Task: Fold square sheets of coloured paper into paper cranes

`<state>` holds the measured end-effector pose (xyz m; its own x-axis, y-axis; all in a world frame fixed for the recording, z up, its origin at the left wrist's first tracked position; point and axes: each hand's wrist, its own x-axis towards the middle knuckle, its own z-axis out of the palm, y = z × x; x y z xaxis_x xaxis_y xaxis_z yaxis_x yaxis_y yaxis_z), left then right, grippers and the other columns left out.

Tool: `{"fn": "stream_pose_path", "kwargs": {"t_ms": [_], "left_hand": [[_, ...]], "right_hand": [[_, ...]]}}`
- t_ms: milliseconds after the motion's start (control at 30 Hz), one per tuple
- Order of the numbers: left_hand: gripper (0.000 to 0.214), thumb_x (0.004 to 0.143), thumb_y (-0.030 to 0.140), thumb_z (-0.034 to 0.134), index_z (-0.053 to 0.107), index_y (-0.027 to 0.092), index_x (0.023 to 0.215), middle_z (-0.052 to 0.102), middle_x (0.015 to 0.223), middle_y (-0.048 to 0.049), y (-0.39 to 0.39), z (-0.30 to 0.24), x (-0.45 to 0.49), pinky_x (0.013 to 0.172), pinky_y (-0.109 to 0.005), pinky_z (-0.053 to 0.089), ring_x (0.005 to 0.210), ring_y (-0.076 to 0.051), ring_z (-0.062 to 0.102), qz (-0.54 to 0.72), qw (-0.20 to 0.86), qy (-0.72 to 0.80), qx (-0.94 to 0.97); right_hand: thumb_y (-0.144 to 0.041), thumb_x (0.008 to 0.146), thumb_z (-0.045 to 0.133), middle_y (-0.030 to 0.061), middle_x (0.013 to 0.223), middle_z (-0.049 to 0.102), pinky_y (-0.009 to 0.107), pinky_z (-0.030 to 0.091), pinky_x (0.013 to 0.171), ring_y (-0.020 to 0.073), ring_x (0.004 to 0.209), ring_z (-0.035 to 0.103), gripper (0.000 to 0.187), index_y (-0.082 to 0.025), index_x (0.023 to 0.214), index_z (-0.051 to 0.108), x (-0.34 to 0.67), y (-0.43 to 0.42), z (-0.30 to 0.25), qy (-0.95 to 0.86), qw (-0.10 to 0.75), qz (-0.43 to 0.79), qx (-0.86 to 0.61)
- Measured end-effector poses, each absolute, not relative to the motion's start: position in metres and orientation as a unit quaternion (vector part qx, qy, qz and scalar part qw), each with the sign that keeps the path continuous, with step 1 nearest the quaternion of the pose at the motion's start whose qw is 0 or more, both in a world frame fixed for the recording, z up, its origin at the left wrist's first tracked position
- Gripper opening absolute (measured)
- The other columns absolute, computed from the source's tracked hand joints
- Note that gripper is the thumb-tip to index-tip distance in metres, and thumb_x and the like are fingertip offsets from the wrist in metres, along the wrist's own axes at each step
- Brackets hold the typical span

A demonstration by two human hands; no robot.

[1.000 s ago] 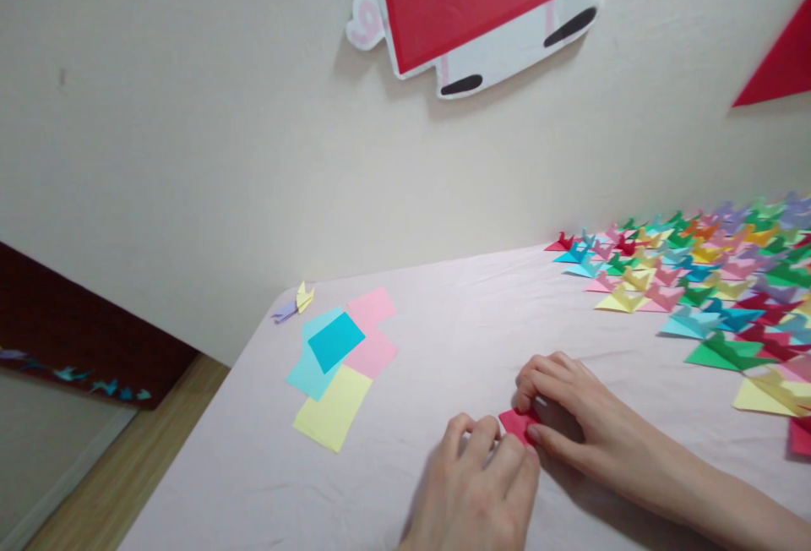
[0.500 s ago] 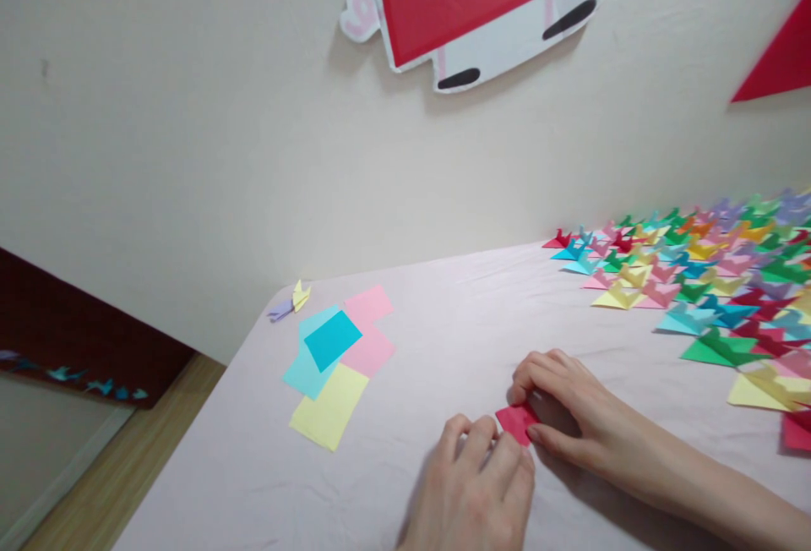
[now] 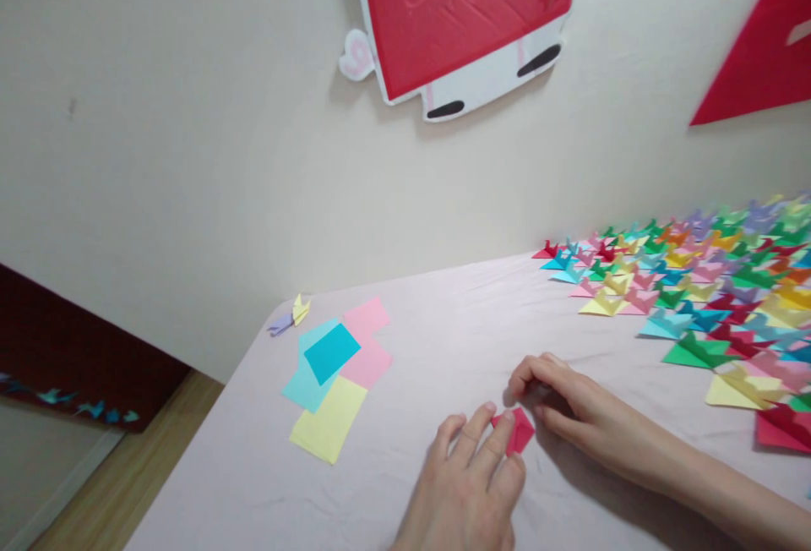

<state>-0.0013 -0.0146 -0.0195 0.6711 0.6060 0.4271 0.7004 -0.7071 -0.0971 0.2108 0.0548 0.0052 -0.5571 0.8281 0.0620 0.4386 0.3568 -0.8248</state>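
A small folded piece of red origami paper (image 3: 521,431) lies on the pale cloth-covered table. My left hand (image 3: 465,479) comes in from below, its fingertips over the left side of the paper, holding it down; its thumb is hidden. Just right of the paper, my right hand (image 3: 576,399) rests with curled fingers, thumb and forefinger apart and nothing between them. A gap separates its thumb from the red paper.
Flat sheets lie on the left: a blue sheet (image 3: 332,353), a yellow sheet (image 3: 329,422), pink and light blue ones. Two small folded pieces (image 3: 300,309) sit at the back left corner. Rows of colourful paper cranes (image 3: 697,350) fill the right. A wall (image 3: 221,154) stands behind.
My right thumb and forefinger have let go of the red paper and moved slightly off it. My left fingers have stretched out over it. The view has tilted and shifted a little.
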Motion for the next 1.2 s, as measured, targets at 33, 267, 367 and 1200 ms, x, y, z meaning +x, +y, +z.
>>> {"fn": "stream_pose_path", "kwargs": {"t_ms": [33, 267, 367, 1200], "left_hand": [[0.018, 0.091, 0.027, 0.052, 0.063, 0.02, 0.104, 0.059, 0.137, -0.0036, -0.015, -0.022, -0.002, 0.095, -0.038, 0.041, 0.125, -0.024, 0.048, -0.188, 0.129, -0.361, -0.904], [0.037, 0.08, 0.019, 0.062, 0.058, 0.02, 0.117, 0.065, 0.103, -0.0079, -0.018, -0.022, 0.011, 0.082, -0.04, 0.049, 0.094, -0.026, 0.058, -0.181, 0.11, -0.428, -0.878], [0.031, 0.076, 0.015, 0.064, 0.059, 0.02, 0.107, 0.062, 0.093, -0.0066, -0.013, -0.013, 0.017, 0.074, -0.043, 0.05, 0.085, -0.027, 0.056, -0.149, 0.045, -0.475, -0.866], [0.015, 0.081, 0.017, 0.066, 0.059, 0.019, 0.094, 0.06, 0.092, -0.0057, -0.01, 0.007, 0.001, 0.08, -0.043, 0.043, 0.09, -0.026, 0.053, -0.186, -0.061, -0.433, -0.88]], "right_hand": [[-0.005, 0.077, 0.044, 0.0037, 0.092, 0.062, 0.036, 0.049, 0.081, 0.0203, 0.09, 0.059, 0.025, -0.023, 0.091, 0.055, 0.212, 0.055, 0.006, -0.784, 0.248, 0.396, -0.409], [-0.005, 0.076, 0.049, 0.0041, 0.085, 0.066, 0.036, 0.044, 0.081, 0.0224, 0.089, 0.055, 0.02, -0.021, 0.078, 0.061, 0.212, 0.047, 0.018, -0.815, 0.216, 0.299, -0.446], [-0.003, 0.074, 0.05, 0.0044, 0.087, 0.068, 0.036, 0.043, 0.081, 0.0226, 0.09, 0.054, 0.023, -0.02, 0.078, 0.064, 0.207, 0.038, 0.023, -0.815, 0.204, 0.293, -0.457], [0.0, 0.069, 0.055, 0.0023, 0.094, 0.063, 0.036, 0.039, 0.086, 0.0213, 0.095, 0.052, 0.027, -0.022, 0.081, 0.066, 0.2, 0.027, 0.011, -0.804, 0.198, 0.349, -0.44]]}}
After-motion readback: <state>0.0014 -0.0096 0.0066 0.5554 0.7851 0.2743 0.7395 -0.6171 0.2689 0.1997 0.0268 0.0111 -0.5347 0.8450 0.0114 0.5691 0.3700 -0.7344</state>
